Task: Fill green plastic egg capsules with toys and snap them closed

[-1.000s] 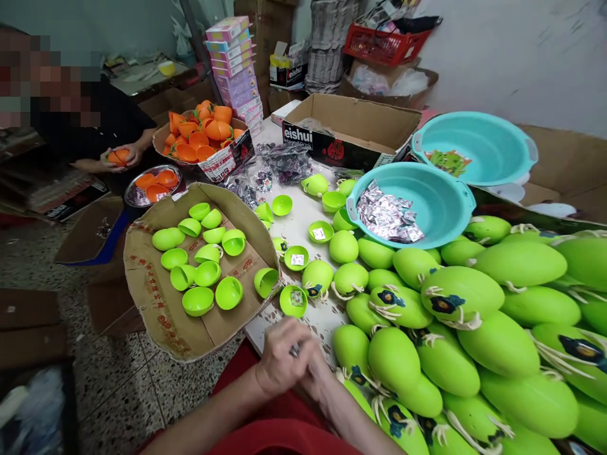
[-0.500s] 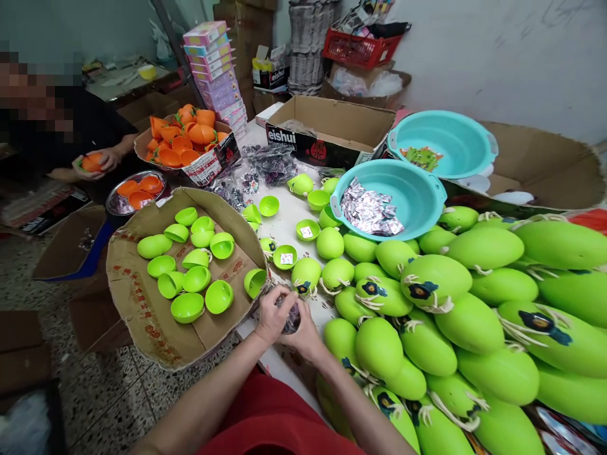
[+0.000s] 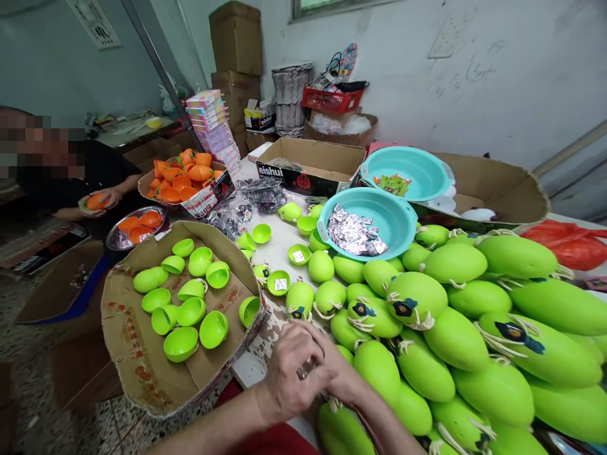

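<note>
My left hand (image 3: 291,370) and my right hand (image 3: 339,370) are pressed together at the near table edge, fingers closed on a small shiny packet (image 3: 307,368) between them. Just beyond them lie closed green egg-shaped shells (image 3: 403,297) with painted eyes and pale claws. To the left, a round cardboard tray (image 3: 137,341) holds several open green half shells (image 3: 190,309). A teal basin (image 3: 393,218) with silver foil packets (image 3: 353,230) stands further back.
A second teal basin (image 3: 415,167) and an open cardboard box (image 3: 308,158) stand behind. At the far left another person's hand (image 3: 97,201) holds an orange shell beside a box of orange halves (image 3: 183,177) and a metal bowl (image 3: 137,227). Dark packets (image 3: 256,196) lie mid-table.
The view has tilted up, showing more wall. My hands have drawn back from the green half at the tray's edge toward me, still closed together on the small packet.
</note>
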`<act>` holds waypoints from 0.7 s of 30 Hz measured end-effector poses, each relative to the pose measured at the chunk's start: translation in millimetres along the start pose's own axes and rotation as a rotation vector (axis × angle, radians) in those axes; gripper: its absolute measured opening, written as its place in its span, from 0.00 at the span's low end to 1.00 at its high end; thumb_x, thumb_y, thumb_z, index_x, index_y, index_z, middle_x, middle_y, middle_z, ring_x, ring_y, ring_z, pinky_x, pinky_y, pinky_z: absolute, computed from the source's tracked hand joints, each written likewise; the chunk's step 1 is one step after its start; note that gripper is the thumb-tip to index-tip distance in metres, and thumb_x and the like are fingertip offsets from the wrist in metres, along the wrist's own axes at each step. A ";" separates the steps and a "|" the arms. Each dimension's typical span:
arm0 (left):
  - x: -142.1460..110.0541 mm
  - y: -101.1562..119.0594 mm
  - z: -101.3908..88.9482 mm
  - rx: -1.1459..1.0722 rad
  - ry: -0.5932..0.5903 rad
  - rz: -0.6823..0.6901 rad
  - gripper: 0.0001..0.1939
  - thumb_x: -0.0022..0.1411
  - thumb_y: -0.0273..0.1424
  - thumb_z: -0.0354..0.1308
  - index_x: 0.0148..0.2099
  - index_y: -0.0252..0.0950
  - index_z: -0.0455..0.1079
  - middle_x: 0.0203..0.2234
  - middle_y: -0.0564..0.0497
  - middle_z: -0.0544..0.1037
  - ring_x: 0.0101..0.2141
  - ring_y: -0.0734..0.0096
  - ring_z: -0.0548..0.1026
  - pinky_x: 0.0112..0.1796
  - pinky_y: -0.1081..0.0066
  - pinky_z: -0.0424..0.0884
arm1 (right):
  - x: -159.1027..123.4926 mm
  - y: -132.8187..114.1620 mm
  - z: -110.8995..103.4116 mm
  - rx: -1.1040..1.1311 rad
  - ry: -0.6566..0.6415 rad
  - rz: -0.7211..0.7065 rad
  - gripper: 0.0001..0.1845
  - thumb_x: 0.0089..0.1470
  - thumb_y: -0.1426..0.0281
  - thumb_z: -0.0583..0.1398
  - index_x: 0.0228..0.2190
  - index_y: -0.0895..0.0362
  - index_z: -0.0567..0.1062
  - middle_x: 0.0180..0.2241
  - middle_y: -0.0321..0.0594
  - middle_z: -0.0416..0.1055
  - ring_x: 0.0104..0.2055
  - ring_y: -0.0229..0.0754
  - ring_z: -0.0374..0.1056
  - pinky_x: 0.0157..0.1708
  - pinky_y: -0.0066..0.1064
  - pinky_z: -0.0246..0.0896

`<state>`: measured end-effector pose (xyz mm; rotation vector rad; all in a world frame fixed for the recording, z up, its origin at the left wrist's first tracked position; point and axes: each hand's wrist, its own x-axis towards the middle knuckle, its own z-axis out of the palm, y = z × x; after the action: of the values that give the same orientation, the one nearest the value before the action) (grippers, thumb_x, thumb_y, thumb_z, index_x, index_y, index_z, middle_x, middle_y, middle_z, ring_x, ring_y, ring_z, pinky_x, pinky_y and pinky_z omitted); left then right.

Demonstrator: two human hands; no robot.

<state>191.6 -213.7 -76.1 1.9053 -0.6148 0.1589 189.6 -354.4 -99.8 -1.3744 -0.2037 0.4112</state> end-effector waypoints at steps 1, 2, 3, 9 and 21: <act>1.3 5.3 -2.6 -0.096 -0.020 -0.078 0.08 0.60 0.35 0.59 0.31 0.37 0.67 0.23 0.51 0.72 0.28 0.67 0.70 0.33 0.66 0.67 | -2.8 -5.6 -1.7 0.023 -0.054 0.025 0.40 0.34 0.71 0.71 0.53 0.52 0.71 0.49 0.40 0.72 0.55 0.53 0.65 0.59 0.44 0.55; 4.5 9.4 -6.5 -0.213 -0.062 -0.173 0.07 0.61 0.35 0.58 0.34 0.37 0.68 0.22 0.52 0.71 0.26 0.70 0.69 0.30 0.69 0.66 | -5.5 -9.8 -2.9 0.062 -0.094 0.052 0.44 0.30 0.70 0.74 0.53 0.52 0.71 0.49 0.40 0.71 0.56 0.54 0.64 0.59 0.44 0.55; 9.5 11.9 -11.0 -0.331 -0.117 -0.259 0.07 0.62 0.35 0.58 0.38 0.37 0.70 0.21 0.54 0.71 0.24 0.72 0.69 0.27 0.72 0.65 | -7.8 -12.3 -3.7 0.117 -0.127 0.073 0.49 0.26 0.67 0.76 0.54 0.52 0.70 0.50 0.41 0.71 0.56 0.55 0.64 0.60 0.45 0.53; 43.7 -4.6 -19.3 -0.345 -0.235 -0.149 0.12 0.65 0.33 0.54 0.47 0.35 0.74 0.35 0.45 0.77 0.37 0.65 0.75 0.41 0.67 0.70 | -2.3 4.7 -2.7 0.345 0.060 0.133 0.41 0.30 0.57 0.74 0.47 0.54 0.72 0.44 0.42 0.73 0.49 0.57 0.68 0.52 0.49 0.61; 55.7 -11.2 -11.4 -0.223 -0.105 -0.068 0.16 0.64 0.26 0.54 0.54 0.39 0.63 0.29 0.54 0.74 0.31 0.72 0.74 0.39 0.72 0.72 | 10.6 -31.9 -12.3 -0.004 0.155 0.060 0.46 0.29 0.72 0.74 0.53 0.54 0.69 0.49 0.38 0.72 0.51 0.51 0.68 0.54 0.42 0.61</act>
<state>246.8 -219.3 -59.2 1.7236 -0.6106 -0.0523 209.2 -365.7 -72.1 -1.4116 -0.0357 0.3522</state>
